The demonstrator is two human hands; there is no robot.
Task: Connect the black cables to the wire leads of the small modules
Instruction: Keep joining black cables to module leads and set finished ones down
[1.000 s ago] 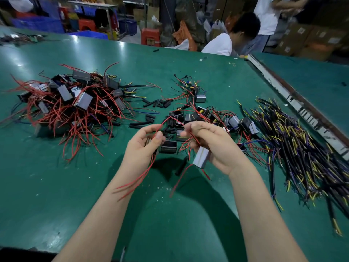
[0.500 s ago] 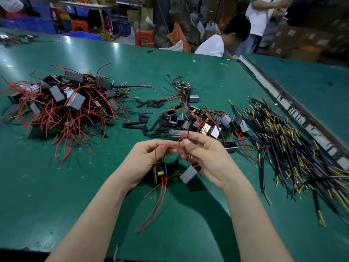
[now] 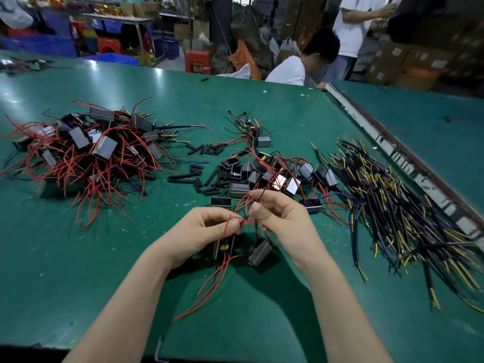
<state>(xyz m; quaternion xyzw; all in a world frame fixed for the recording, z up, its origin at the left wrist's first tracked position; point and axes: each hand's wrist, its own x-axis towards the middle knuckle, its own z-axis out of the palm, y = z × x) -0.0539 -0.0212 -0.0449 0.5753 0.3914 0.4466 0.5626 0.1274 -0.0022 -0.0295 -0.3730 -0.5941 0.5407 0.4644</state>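
Above the near green table [image 3: 78, 258], the left hand [image 3: 199, 231] and right hand [image 3: 282, 218] pinched thin red wire leads [image 3: 237, 218] of two dangling small grey box modules [image 3: 259, 252], apparently untangling them; next, a black cable from the right-hand pile [image 3: 392, 218] would need fetching.

Bright overhead light falls evenly on the green desk [image 3: 78, 258], throwing white glare patches across its far left part. Soft dark shadows pool under the forearms near the front edge. The wide lens bends the desk's edges, and the background and corners look smeared
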